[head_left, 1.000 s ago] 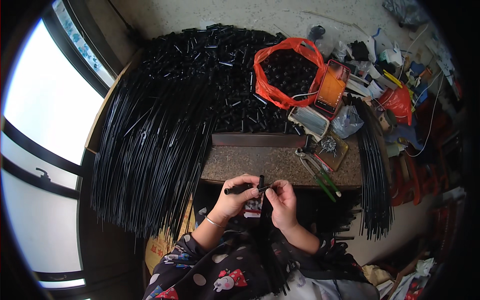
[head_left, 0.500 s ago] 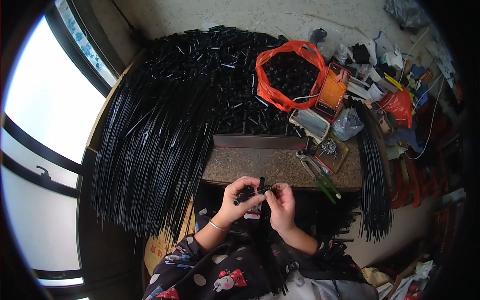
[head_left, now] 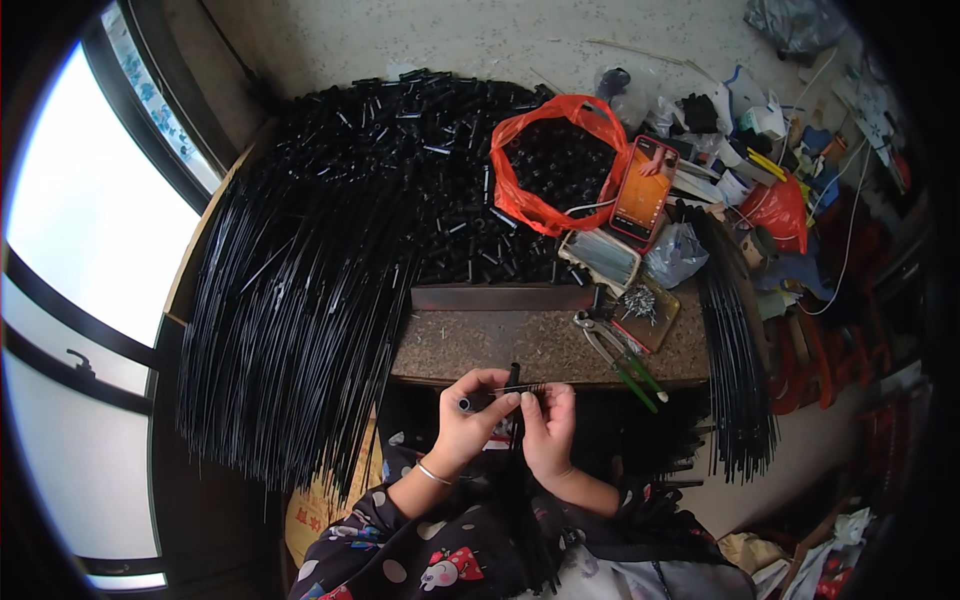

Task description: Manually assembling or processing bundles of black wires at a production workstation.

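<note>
My left hand (head_left: 462, 425), with a silver bangle at the wrist, is closed around a short black tube (head_left: 466, 404) whose hollow end points left. A second black piece (head_left: 514, 374) stands upright between the hands, its lower part hidden by my fingers. My right hand (head_left: 548, 430) is closed in a pinch, its thumb meeting the left thumb. Thin dark wire-like pieces (head_left: 537, 387) show along its fingertips; their exact kind is too small to tell. Long black rods hang below the hands over my lap. Both hands are just off the table's front edge (head_left: 470, 380).
Long thin black rods (head_left: 290, 320) drape over the table's left side, with more rods (head_left: 735, 370) at the right. Short black tubes (head_left: 400, 130) heap behind a dark bar (head_left: 500, 297). A red bag (head_left: 510, 195), phone (head_left: 643, 190), metal pins (head_left: 640, 302) and green-handled pincers (head_left: 622, 370) lie right.
The whole view has shifted slightly, with the table lower and further left. Both hands still hold the black pieces together; the right fingers have turned a little more upright.
</note>
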`<act>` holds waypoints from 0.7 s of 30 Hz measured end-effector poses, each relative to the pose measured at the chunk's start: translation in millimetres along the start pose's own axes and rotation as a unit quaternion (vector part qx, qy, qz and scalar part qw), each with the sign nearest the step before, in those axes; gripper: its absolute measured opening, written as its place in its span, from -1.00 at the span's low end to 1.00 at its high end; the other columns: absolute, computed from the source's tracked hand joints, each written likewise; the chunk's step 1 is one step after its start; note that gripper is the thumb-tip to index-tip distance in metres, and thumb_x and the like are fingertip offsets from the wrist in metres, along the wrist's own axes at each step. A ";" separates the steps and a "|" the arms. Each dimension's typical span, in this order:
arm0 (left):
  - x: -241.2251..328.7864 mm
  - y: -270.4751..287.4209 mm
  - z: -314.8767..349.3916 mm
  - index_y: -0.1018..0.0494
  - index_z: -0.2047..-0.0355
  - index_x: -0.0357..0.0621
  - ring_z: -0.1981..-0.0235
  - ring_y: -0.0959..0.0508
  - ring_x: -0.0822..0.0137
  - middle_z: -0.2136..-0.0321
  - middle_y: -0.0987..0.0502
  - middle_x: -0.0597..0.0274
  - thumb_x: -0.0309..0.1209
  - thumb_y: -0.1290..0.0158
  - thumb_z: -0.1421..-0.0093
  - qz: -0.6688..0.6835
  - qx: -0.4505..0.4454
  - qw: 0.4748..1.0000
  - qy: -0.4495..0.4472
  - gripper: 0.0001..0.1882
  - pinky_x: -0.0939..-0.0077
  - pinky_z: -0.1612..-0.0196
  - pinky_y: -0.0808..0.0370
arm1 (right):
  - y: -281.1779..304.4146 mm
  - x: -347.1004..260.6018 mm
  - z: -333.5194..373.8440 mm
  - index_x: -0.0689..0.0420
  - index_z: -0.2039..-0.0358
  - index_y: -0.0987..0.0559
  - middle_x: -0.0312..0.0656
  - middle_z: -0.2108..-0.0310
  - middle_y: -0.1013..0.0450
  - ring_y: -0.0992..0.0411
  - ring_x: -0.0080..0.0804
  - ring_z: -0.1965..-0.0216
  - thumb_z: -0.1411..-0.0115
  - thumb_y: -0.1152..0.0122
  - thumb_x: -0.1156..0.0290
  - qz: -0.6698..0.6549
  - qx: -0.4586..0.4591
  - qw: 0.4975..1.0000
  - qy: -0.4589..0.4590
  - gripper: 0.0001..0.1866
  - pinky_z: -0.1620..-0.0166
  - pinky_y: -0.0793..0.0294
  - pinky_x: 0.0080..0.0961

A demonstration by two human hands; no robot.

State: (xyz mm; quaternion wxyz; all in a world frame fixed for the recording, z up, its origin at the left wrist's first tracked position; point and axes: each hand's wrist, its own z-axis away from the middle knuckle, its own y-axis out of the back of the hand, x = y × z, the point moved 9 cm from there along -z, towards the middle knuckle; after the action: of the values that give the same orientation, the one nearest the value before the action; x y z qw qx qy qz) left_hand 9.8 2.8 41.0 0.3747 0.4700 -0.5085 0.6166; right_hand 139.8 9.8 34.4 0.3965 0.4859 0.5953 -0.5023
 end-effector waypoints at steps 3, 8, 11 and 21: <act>-0.4 2.8 1.2 -0.44 0.29 -0.31 0.41 -0.44 0.54 0.42 -0.49 0.33 -0.65 -0.14 0.03 -0.026 0.011 1.000 -0.002 -0.75 0.70 0.28 -0.40 | 1.9 4.7 -1.3 0.19 0.25 -0.30 -0.31 0.34 -0.33 -0.29 -0.65 0.32 -0.19 -0.07 0.48 0.004 -0.004 1.000 -0.017 -0.83 0.20 -0.32 -0.69; -22.8 4.3 2.9 -0.44 0.21 -0.27 0.43 -0.46 0.55 0.43 -0.49 0.32 -0.65 -0.14 0.02 0.232 -0.068 0.967 0.079 -0.69 0.72 0.33 -0.42 | -15.5 34.7 -1.0 0.15 0.30 -0.35 -0.33 0.39 -0.39 -0.32 -0.65 0.31 -0.16 -0.14 0.42 -0.202 -0.146 0.951 -0.183 -0.83 0.19 -0.34 -0.67; -6.0 0.9 1.5 -0.43 0.25 -0.26 0.46 -0.45 0.52 0.46 -0.47 0.32 -0.62 -0.13 0.00 0.120 -0.075 0.988 0.062 -0.73 0.68 0.37 -0.42 | -13.0 23.8 -2.3 0.15 0.32 -0.36 -0.30 0.41 -0.40 -0.37 -0.63 0.43 -0.18 -0.12 0.40 -0.191 -0.092 0.966 -0.150 -0.84 0.35 -0.42 -0.68; -16.1 9.9 -0.8 -0.43 0.26 -0.34 0.51 -0.51 0.45 0.51 -0.48 0.25 -0.58 -0.15 -0.02 0.148 -0.120 0.975 0.117 -0.75 0.57 0.46 -0.47 | -27.4 39.2 6.0 0.15 0.23 -0.40 -0.28 0.34 -0.44 -0.44 -0.59 0.34 -0.21 -0.07 0.34 -0.215 -0.218 0.931 -0.199 -0.81 0.24 -0.48 -0.59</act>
State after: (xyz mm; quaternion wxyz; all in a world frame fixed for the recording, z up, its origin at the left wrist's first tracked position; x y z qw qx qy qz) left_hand 4.8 1.9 22.7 0.3902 0.2658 -0.5948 0.6506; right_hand 104.6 10.3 1.6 0.4855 0.1384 0.6894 -0.5196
